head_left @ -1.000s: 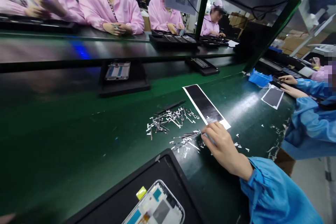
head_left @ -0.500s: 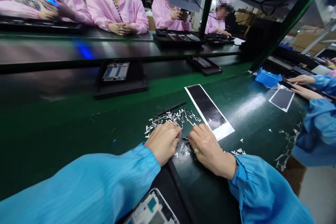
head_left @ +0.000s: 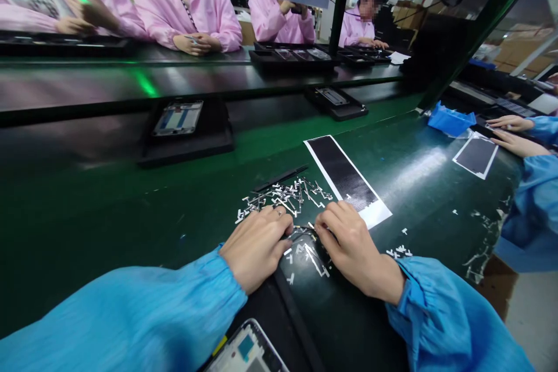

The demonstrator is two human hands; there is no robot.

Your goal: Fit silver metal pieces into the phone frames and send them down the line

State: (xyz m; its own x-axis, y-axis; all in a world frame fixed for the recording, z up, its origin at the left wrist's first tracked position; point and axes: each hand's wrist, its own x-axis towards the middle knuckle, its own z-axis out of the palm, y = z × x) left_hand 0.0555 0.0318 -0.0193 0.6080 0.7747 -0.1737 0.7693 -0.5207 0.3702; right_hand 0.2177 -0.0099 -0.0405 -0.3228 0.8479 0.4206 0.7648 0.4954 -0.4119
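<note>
My left hand (head_left: pixel 258 244) is closed, fingers and thumb pinching one end of a thin dark cable (head_left: pixel 304 232) just above the table. The other end reaches the bent fingertips of my right hand (head_left: pixel 351 244), which is closed too; the fingers partly hide both ends. Below the cable, a few thin silvery strips (head_left: pixel 316 260) lie on the green table, with small white T-shaped bits (head_left: pixel 290 279) beside them. Beyond my left hand spreads a loose pile of small dark strips with white tabs (head_left: pixel 290 193).
A black pen-like tool (head_left: pixel 281 179) lies behind the pile. A dark sheet with white edges (head_left: pixel 344 171) is beyond my right hand. Near me, a phone frame (head_left: pixel 248 351) rests on a black tray (head_left: pixel 279 314). At right, a co-worker's hands (head_left: pixel 512 132) are beside a blue bin (head_left: pixel 451 120).
My hands have moved slightly apart, the left one leftward, and more of the cable and the silvery strips beneath shows between them. A lit device across the table has turned from blue to green.
</note>
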